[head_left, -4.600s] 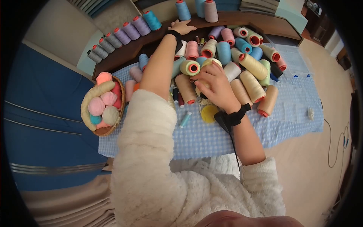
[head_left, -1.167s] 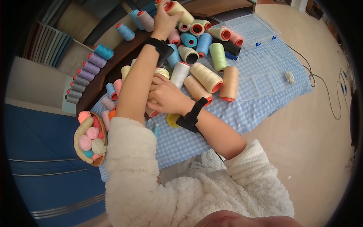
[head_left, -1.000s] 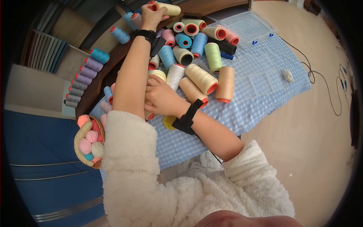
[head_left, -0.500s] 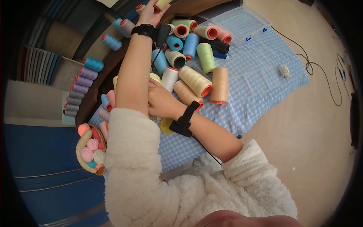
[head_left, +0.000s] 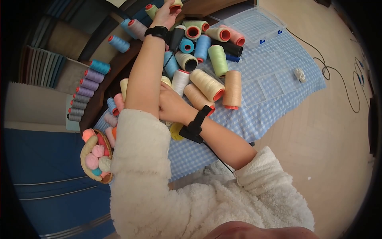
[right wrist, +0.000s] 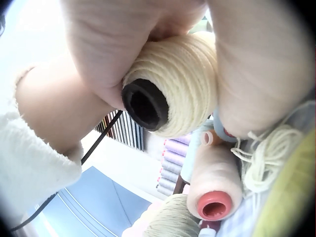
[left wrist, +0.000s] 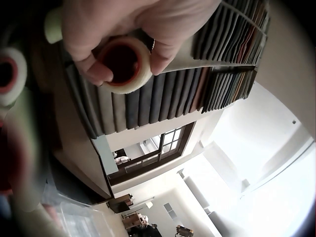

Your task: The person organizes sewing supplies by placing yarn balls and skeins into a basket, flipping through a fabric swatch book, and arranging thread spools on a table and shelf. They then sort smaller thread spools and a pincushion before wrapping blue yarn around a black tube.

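At the top of the head view my left hand holds a cream cone of thread over the dark wooden shelf. The left wrist view shows thumb and fingers around its end, with the red-rimmed hollow facing the camera. A pale green cone stands right beside this hand. My right hand stays low at the near side of the pile, partly behind the left forearm. It grips a cream spool of yarn with a black core. A peach cone lies just beyond it.
Many thread cones lie heaped on the blue checked cloth. Purple, grey and blue cones line the curved shelf at left. A basket of yarn balls sits at the near left, and a clear plastic case lies at the right.
My left hand, at the shelf without a cone 4.6 s ago, has since carried the cream cone from above the pile to the shelf. My right hand keeps its place; the head view has turned.
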Motion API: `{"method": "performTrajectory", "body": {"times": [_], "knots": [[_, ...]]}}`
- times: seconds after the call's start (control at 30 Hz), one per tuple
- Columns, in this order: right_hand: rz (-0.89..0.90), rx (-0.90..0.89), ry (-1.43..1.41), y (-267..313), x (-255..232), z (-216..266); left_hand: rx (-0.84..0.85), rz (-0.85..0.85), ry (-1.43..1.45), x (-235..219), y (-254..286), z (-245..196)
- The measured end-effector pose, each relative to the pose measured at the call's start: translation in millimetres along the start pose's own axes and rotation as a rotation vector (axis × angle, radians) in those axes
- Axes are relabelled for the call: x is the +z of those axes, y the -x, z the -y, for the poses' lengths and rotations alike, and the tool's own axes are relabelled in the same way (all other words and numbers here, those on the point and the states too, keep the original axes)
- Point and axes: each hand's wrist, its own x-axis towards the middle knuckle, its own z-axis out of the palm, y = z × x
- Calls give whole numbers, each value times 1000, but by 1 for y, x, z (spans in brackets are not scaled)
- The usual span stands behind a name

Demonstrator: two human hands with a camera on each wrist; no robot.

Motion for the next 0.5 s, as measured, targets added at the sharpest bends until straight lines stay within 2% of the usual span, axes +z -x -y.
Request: {"method": "performTrajectory", "body": {"times": [0.07, 0.1, 0.17, 0.2, 0.23, 0.33, 0.37, 0.5], "knots": [[11, 4, -10, 0, -1, 0, 67, 92, -87, -29, -38, 28], [-6, 7, -22, -1, -1, 0, 100, 137, -131, -30, -40, 31], [-40, 18, -45, -1, 0, 1, 165, 63, -294, -32, -42, 38], [-31, 28, -50, 0, -1, 1, 194, 28, -375, -27, -30, 37], [-23, 38, -56, -1, -2, 2, 153, 103, -406, -5, 16, 10], [-33, 51, -61, -1, -2, 2, 268, -84, -737, -14, 5, 21], [-40, 52, -63, -1, -1, 1, 254, -56, -726, -18, 0, 22], [-66, 69, -48, -1, 2, 2, 285, -130, -852, -31, -25, 35]]}}
